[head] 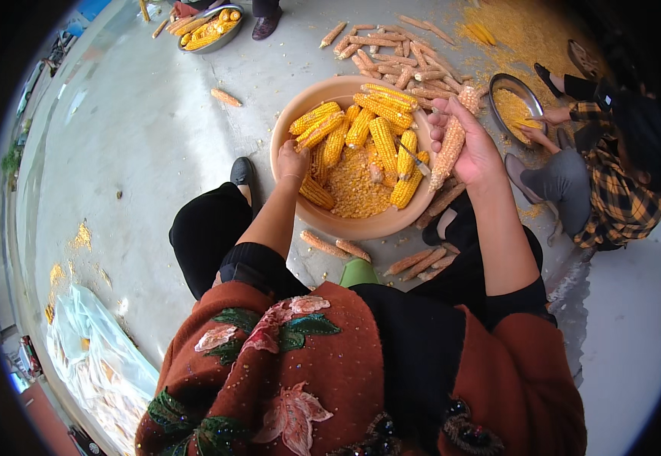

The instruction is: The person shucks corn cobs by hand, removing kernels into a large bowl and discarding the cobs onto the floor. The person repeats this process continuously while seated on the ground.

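A round tan plastic basin (359, 231) stands before me. In it are yellow ears of corn (384, 142), several with strips of kernels gone, around a bed of loose kernels (359, 185). My left hand (293, 162), at the basin's left side, grips the lower end of a partly stripped ear (322, 130). Above the right rim, my right hand (473, 148) holds a bare corncob (452, 148) nearly upright across the palm. A slim pointed tool with a pale handle (416, 158) lies on the ears near that rim.
Bare cobs (399, 57) are heaped beyond the basin, with several more (421, 263) near my feet. To the right, a person in a plaid shirt (615, 194) works over a metal bowl (513, 105). Another bowl of ears (210, 34) stands upper left. A plastic sack (96, 365) lies lower left.
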Tool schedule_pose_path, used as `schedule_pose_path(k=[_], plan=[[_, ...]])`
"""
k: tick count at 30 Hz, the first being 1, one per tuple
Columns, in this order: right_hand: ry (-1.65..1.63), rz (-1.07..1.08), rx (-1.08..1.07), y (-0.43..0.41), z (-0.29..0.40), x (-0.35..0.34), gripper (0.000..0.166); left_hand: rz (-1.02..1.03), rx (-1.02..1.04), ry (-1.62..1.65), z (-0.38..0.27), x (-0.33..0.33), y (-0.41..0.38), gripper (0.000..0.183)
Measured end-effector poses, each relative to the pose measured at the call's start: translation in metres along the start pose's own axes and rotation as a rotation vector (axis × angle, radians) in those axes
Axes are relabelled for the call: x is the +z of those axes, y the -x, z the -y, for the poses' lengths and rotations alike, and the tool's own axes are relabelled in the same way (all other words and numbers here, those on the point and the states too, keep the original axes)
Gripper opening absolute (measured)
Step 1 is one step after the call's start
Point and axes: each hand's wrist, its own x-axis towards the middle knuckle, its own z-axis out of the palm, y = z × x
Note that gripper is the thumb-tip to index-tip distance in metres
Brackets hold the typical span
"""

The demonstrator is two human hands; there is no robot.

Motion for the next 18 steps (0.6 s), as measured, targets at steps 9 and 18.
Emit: schedule_pose_path(k=[9,18], plan=[[0.048,-0.002,0.064,-0.006,-0.012,0.006,0.032,0.001,0.01,-0.185,0.013,0.033,-0.012,0.073],[0.117,-0.002,0.095,-0.012,-0.022,0.011,0.032,0.058,-0.114,-0.389,-0.013,0.032,0.001,0.051]])
